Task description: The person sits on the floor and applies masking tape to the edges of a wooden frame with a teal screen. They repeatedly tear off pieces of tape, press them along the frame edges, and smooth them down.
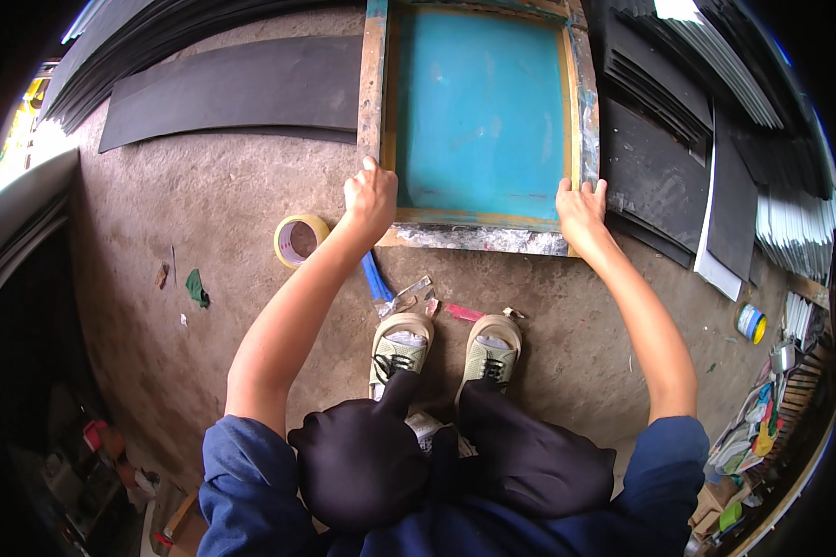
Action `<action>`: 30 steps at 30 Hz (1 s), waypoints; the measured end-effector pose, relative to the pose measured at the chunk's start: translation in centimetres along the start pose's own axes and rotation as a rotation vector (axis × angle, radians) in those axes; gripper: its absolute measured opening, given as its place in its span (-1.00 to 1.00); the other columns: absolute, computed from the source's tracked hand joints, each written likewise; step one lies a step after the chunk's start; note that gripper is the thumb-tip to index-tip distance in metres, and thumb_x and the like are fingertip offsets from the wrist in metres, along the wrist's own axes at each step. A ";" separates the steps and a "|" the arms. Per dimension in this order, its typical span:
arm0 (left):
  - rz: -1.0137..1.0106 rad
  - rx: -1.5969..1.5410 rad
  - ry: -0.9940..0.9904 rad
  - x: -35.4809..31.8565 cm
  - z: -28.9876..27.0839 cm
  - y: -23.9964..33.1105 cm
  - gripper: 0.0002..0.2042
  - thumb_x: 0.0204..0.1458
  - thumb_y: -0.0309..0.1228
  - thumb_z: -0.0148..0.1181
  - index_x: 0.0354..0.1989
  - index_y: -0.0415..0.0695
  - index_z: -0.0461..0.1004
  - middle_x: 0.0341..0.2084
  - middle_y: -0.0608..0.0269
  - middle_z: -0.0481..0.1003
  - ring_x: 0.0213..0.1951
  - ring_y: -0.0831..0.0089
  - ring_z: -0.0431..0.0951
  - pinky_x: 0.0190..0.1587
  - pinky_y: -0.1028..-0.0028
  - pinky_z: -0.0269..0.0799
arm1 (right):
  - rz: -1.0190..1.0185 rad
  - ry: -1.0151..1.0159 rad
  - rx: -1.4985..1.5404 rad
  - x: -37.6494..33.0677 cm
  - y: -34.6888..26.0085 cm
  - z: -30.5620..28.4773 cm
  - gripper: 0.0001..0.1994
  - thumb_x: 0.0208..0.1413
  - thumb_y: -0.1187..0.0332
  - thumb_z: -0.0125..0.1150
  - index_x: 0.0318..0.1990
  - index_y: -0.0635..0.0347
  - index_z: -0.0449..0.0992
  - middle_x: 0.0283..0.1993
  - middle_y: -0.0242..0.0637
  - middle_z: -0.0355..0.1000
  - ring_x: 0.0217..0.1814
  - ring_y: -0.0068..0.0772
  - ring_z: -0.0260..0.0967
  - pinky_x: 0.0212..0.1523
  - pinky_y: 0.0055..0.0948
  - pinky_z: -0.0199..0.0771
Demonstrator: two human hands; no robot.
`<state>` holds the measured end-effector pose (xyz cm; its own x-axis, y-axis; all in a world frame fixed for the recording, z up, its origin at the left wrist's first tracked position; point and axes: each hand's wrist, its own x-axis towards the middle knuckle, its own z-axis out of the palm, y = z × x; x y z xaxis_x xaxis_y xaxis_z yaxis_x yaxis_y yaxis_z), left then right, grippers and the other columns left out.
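Observation:
A wooden screen-printing frame (478,237) with a teal mesh (478,111) lies flat on the concrete floor in front of me. My left hand (370,197) grips its near left corner, fingers curled over the wooden edge. At the near right corner my right hand (581,212) holds the frame, fingers on top of the wood. I am squatting, with my knees and pale shoes (446,348) just below the frame.
A roll of yellowish tape (299,239) lies left of my left wrist. A blue tool (376,278) and scraps sit by my shoes. Black sheets (241,88) lie at the far left, more stacked at right (678,158). A small paint can (751,322) stands right.

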<state>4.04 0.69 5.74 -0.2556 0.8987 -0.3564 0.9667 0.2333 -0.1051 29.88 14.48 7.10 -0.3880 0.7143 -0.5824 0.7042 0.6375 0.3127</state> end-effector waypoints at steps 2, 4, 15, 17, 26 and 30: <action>0.003 -0.007 0.010 0.0 -0.1 0.1 -0.87 -0.19 -0.47 0.18 -0.41 -0.16 0.52 -0.31 0.12 0.37 -0.32 0.35 0.55 -0.35 0.46 0.50 | -0.005 0.026 -0.025 -0.1 0.0 0.4 -0.53 -0.28 0.48 0.29 -0.13 0.28 0.27 -0.39 -0.21 0.52 -0.03 -0.30 0.33 0.11 -0.18 -0.15; -0.001 0.011 -0.008 0.0 -0.2 0.3 -0.86 -0.19 -0.47 0.19 -0.40 -0.17 0.52 -0.30 0.12 0.37 -0.32 0.35 0.54 -0.34 0.46 0.50 | -0.009 0.028 -0.055 0.0 -0.3 0.8 -0.53 -0.28 0.46 0.29 -0.12 0.28 0.27 -0.40 -0.22 0.51 -0.03 -0.30 0.32 0.12 -0.19 -0.16; -0.013 -0.056 -0.060 -0.2 0.1 0.0 -0.85 -0.21 -0.50 0.20 -0.40 -0.23 0.51 -0.25 0.05 0.32 -0.33 0.30 0.54 -0.33 0.45 0.51 | -0.026 -0.057 -0.146 0.4 -1.0 1.5 -0.52 -0.22 0.45 0.27 -0.07 0.23 0.26 -0.32 -0.22 0.51 0.06 -0.28 0.27 0.13 -0.10 -0.15; -0.019 -0.068 -0.072 -0.2 0.2 0.0 -0.85 -0.21 -0.51 0.20 -0.41 -0.24 0.51 -0.25 0.05 0.32 -0.32 0.30 0.54 -0.33 0.45 0.52 | -0.021 -0.065 -0.157 0.5 -1.0 1.6 -0.49 -0.22 0.41 0.30 -0.05 0.24 0.26 -0.29 -0.26 0.51 0.07 -0.31 0.26 0.13 -0.14 -0.20; -0.014 -0.038 -0.088 -0.8 0.6 0.2 -0.89 -0.18 -0.49 0.19 -0.46 -0.23 0.53 -0.24 0.05 0.30 -0.36 0.31 0.55 -0.32 0.47 0.52 | -0.018 -0.069 -0.163 0.9 -0.9 1.8 -0.49 -0.22 0.40 0.29 -0.03 0.20 0.28 -0.26 -0.27 0.51 0.09 -0.31 0.25 0.13 -0.10 -0.22; 0.001 -0.059 -0.150 -0.8 0.6 0.1 -0.71 -0.19 -0.41 0.27 -0.22 -0.13 0.46 -0.18 -0.08 0.24 -0.33 0.12 0.54 -0.31 0.29 0.50 | -0.053 -0.115 -0.166 0.5 -1.0 1.1 -0.48 -0.21 0.39 0.29 -0.01 0.21 0.28 -0.23 -0.30 0.50 0.13 -0.30 0.21 0.15 -0.10 -0.24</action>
<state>4.30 -0.20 5.47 -0.2490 0.8347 -0.4913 0.9649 0.2577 -0.0511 29.64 13.90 5.63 -0.3450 0.6472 -0.6798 0.5736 0.7187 0.3931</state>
